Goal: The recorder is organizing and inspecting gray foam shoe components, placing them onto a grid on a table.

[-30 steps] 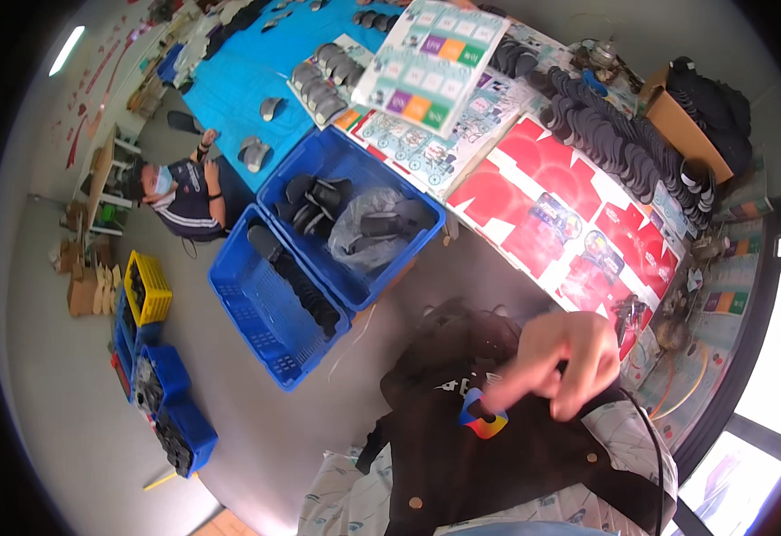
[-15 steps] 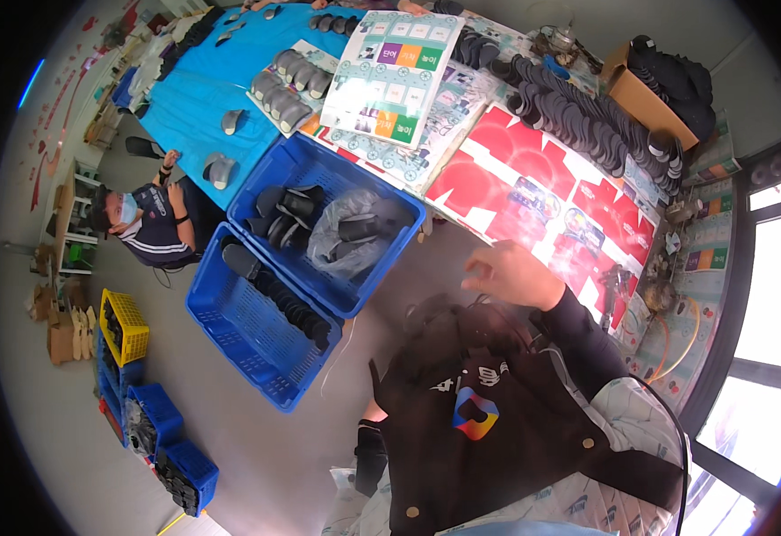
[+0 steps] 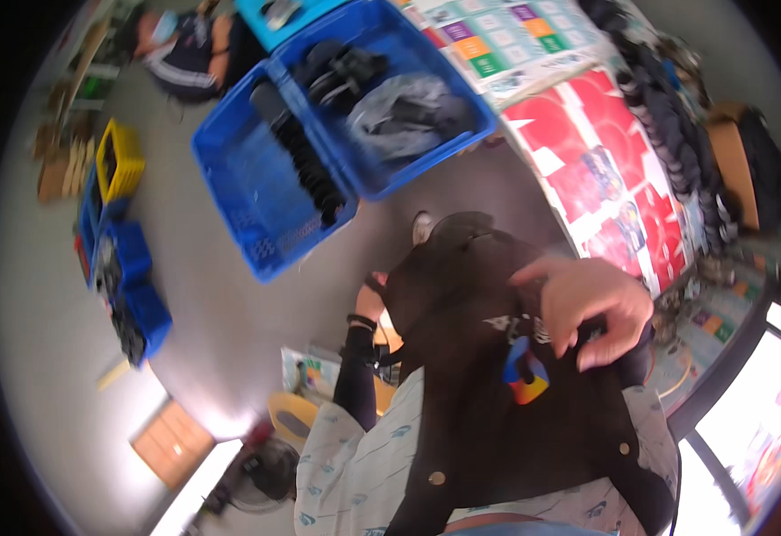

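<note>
And the dark apron [image 3: 475, 420] is hanging down the person's front; over it the right hand [image 3: 598, 308] is hovering, grip released, fingers loosely curling! The left hand [image 3: 371, 299] is showing just beside the apron's edge, its grip impossible to tell. Beyond, blue crates [image 3: 246, 192] are holding dark pieces [image 3: 306, 170].

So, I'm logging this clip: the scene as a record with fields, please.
Right hand: before the apron, fingers bent, nothing visibly held
Left hand: by the apron's left edge, grip unclear
Left crate: blue, row of dark pieces
Right crate: blue, dark items, clear bag
Red sheets: right of the crates
Person: upper left, masked
</note>
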Demonstrator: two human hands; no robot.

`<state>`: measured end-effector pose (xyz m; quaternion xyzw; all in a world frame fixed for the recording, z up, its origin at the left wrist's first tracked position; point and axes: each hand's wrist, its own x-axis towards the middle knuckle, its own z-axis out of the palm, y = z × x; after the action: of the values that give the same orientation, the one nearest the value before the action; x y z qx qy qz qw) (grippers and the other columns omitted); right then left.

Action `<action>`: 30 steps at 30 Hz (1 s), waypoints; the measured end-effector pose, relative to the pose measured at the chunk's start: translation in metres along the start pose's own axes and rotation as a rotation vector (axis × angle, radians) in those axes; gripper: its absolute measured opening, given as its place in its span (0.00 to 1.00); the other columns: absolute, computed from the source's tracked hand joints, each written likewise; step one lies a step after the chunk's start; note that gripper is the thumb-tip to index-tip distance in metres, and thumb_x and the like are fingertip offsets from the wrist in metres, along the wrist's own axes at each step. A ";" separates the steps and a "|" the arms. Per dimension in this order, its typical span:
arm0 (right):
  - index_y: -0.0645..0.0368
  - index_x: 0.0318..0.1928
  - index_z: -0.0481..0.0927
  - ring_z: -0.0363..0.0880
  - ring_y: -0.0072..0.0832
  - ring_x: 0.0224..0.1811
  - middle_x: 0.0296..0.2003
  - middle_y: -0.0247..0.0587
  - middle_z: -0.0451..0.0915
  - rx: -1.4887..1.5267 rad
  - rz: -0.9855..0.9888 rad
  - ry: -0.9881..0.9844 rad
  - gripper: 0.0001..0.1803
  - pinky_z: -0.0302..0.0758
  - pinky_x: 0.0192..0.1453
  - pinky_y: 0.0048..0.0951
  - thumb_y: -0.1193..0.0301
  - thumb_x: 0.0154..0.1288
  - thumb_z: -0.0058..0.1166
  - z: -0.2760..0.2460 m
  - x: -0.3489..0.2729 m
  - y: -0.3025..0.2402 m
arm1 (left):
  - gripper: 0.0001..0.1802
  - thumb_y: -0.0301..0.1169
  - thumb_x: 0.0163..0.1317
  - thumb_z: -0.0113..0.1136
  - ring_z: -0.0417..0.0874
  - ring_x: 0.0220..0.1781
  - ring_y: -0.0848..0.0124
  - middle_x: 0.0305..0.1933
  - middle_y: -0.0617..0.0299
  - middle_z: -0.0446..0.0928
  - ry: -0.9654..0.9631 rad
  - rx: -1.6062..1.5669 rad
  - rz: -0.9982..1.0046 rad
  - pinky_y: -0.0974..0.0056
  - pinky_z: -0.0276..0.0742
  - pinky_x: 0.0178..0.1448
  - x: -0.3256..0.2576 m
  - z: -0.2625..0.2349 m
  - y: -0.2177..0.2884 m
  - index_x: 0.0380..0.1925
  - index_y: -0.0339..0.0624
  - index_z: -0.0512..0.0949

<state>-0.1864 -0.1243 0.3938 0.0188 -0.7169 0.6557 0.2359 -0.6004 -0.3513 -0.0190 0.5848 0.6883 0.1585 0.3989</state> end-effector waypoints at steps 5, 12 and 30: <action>0.65 0.36 0.82 0.82 0.28 0.30 0.27 0.36 0.81 0.197 0.521 0.576 0.06 0.67 0.69 0.44 0.77 0.56 0.60 0.011 -0.036 0.027 | 0.12 0.25 0.63 0.61 0.83 0.39 0.74 0.40 0.65 0.83 -0.313 -0.943 -0.487 0.68 0.81 0.38 0.005 -0.015 0.023 0.47 0.41 0.78; 0.69 0.38 0.80 0.82 0.27 0.32 0.36 0.47 0.82 0.289 0.699 0.618 0.07 0.77 0.43 0.26 0.84 0.58 0.53 0.011 -0.024 0.055 | 0.15 0.31 0.72 0.56 0.78 0.40 0.80 0.40 0.65 0.84 -0.170 -0.876 -0.297 0.69 0.76 0.44 0.014 0.032 0.062 0.46 0.28 0.83; 0.64 0.44 0.80 0.79 0.19 0.37 0.31 0.34 0.81 0.297 0.661 0.605 0.07 0.73 0.47 0.23 0.74 0.69 0.57 -0.014 -0.064 0.034 | 0.17 0.29 0.74 0.51 0.80 0.58 0.63 0.60 0.53 0.79 -0.081 -0.286 0.554 0.60 0.76 0.64 0.042 0.036 0.163 0.59 0.39 0.77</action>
<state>-0.1370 -0.1242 0.3391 -0.3687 -0.4820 0.7672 0.2077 -0.4627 -0.2776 0.0548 0.6938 0.4569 0.3330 0.4460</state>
